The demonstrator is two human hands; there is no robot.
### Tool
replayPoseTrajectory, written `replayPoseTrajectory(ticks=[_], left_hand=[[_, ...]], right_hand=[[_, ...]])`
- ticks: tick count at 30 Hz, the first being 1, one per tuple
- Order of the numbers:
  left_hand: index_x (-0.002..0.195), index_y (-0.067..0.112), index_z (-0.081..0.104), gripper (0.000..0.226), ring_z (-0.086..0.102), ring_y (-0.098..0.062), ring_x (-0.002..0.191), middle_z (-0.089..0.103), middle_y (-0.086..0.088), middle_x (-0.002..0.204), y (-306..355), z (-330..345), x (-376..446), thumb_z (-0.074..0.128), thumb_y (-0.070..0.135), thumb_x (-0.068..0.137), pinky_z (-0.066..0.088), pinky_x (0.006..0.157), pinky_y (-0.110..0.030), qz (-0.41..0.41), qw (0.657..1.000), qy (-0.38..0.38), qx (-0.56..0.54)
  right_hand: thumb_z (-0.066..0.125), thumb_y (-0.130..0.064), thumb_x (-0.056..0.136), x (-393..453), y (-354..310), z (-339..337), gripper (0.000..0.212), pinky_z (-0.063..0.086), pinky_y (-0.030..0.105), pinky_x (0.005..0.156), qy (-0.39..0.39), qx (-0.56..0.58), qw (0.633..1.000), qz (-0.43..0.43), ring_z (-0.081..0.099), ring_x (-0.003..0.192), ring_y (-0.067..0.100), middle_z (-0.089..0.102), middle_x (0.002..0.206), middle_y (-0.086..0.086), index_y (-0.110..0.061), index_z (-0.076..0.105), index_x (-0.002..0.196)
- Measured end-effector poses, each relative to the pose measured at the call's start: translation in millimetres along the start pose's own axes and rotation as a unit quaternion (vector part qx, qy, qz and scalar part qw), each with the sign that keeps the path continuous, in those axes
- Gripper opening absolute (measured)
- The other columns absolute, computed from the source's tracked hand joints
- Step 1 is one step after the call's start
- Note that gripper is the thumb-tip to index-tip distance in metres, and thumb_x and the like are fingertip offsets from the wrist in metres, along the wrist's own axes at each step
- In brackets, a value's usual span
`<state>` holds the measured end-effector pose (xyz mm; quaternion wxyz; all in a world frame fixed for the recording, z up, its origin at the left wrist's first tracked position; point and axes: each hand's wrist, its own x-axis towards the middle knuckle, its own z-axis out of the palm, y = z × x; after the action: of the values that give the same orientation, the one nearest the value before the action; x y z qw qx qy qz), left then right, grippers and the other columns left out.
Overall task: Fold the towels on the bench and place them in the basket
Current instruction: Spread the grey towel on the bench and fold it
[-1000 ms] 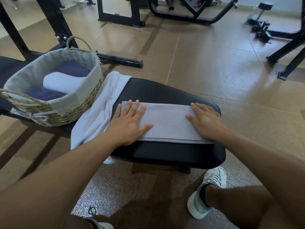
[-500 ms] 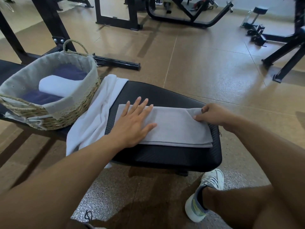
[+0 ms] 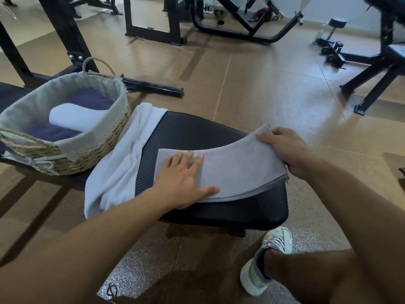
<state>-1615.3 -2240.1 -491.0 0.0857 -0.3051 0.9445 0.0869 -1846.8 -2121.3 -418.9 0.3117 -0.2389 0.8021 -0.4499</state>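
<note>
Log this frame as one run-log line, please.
step: folding grey towel on bench | left hand presses flat | right hand lifts right end | white towel unfolded | basket part-filled

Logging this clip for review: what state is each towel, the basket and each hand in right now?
Grey towel: folded on the black padded bench, right end lifted.
Left hand: flat, pressing the grey towel's left end.
Right hand: gripping the raised right end.
White towel: unfolded, draped over the bench beside the basket.
Woven lined basket: upright on the bench, holding a white folded towel on dark blue towels.
</note>
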Motion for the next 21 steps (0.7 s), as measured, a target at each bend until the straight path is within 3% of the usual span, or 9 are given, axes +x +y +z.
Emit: replayPoseTrajectory(ticks=[3,6,10,12,14,16,18,19,21], left_hand=[[0.161,0.028,0.003,0.109,0.006,-0.031,0.154,0.006,-0.007,0.169,18,-2,-10,0.027,0.094,0.078,0.007,0.123,-0.047,-0.005,1.0,-0.001,-0.005],[0.161,0.03,0.007,0.106,0.007,-0.032,0.153,0.007,-0.007,0.168,23,-3,-14,0.032,0.092,0.079,0.009,0.123,-0.049,-0.009,1.0,-0.01,-0.018],[0.156,0.031,0.033,0.073,0.021,-0.025,0.151,0.024,-0.003,0.165,6,-16,-8,0.053,0.064,0.094,0.02,0.122,-0.044,-0.022,0.977,0.005,-0.21],[0.146,0.024,0.05,0.053,0.044,-0.019,0.139,0.046,0.0,0.153,-7,-24,-6,0.061,0.043,0.098,0.036,0.113,-0.034,-0.039,0.942,0.055,-0.33],[0.129,0.022,0.064,0.032,0.062,-0.016,0.116,0.065,0.002,0.132,-23,-28,-6,0.063,0.026,0.097,0.049,0.099,-0.032,-0.108,0.889,0.104,-0.434],[0.115,0.018,0.068,0.02,0.07,-0.023,0.101,0.07,-0.005,0.119,-38,-30,-8,0.059,0.016,0.097,0.058,0.091,-0.041,-0.186,0.815,0.113,-0.537],[0.113,0.007,0.066,0.017,0.073,-0.035,0.098,0.069,-0.017,0.117,-49,-31,-12,0.057,0.006,0.099,0.061,0.088,-0.042,-0.23,0.74,0.081,-0.627],[0.115,0.002,0.065,0.018,0.072,-0.039,0.1,0.069,-0.021,0.116,-52,-32,-15,0.056,0.001,0.099,0.061,0.088,-0.043,-0.24,0.713,0.062,-0.656],[0.117,-0.003,0.062,0.02,0.073,-0.041,0.1,0.069,-0.025,0.113,-55,-35,-22,0.053,-0.005,0.099,0.061,0.088,-0.044,-0.245,0.692,0.037,-0.678]], right_hand=[[0.072,-0.036,0.092,-13,-15,7,0.022,0.054,0.027,0.059,-0.02,0.014,1.0,-0.017,0.067,0.073,0.014,0.069,0.09,0.002,-0.016,0.064,0.097],[0.075,-0.03,0.09,-19,-26,19,0.021,0.053,0.03,0.06,-0.051,-0.007,0.998,-0.022,0.064,0.07,0.016,0.067,0.087,0.004,-0.015,0.064,0.1],[0.076,-0.031,0.088,-19,-37,43,0.025,0.043,0.029,0.049,-0.076,-0.055,0.995,-0.036,0.056,0.055,0.013,0.063,0.077,0.004,-0.016,0.061,0.103],[0.075,-0.026,0.09,-19,-42,60,0.019,0.042,0.026,0.042,-0.081,-0.064,0.993,-0.053,0.055,0.047,0.011,0.064,0.073,0.004,-0.017,0.06,0.098],[0.073,-0.021,0.091,-23,-45,80,0.015,0.043,0.025,0.04,-0.092,-0.083,0.99,-0.073,0.055,0.044,0.012,0.064,0.069,0.007,-0.016,0.059,0.088],[0.07,-0.016,0.092,-26,-47,100,0.014,0.046,0.024,0.041,-0.109,-0.099,0.986,-0.077,0.059,0.042,0.013,0.065,0.065,0.008,-0.015,0.057,0.088],[0.068,-0.014,0.092,-26,-44,119,0.018,0.055,0.03,0.044,-0.143,-0.101,0.982,-0.068,0.066,0.045,0.02,0.067,0.058,0.007,-0.014,0.051,0.099],[0.066,-0.015,0.092,-25,-42,127,0.02,0.059,0.036,0.049,-0.158,-0.112,0.979,-0.065,0.07,0.05,0.025,0.068,0.056,0.008,-0.016,0.048,0.101],[0.064,-0.018,0.092,-25,-41,141,0.022,0.062,0.042,0.056,-0.173,-0.15,0.971,-0.062,0.073,0.055,0.029,0.071,0.057,0.008,-0.021,0.045,0.102]])
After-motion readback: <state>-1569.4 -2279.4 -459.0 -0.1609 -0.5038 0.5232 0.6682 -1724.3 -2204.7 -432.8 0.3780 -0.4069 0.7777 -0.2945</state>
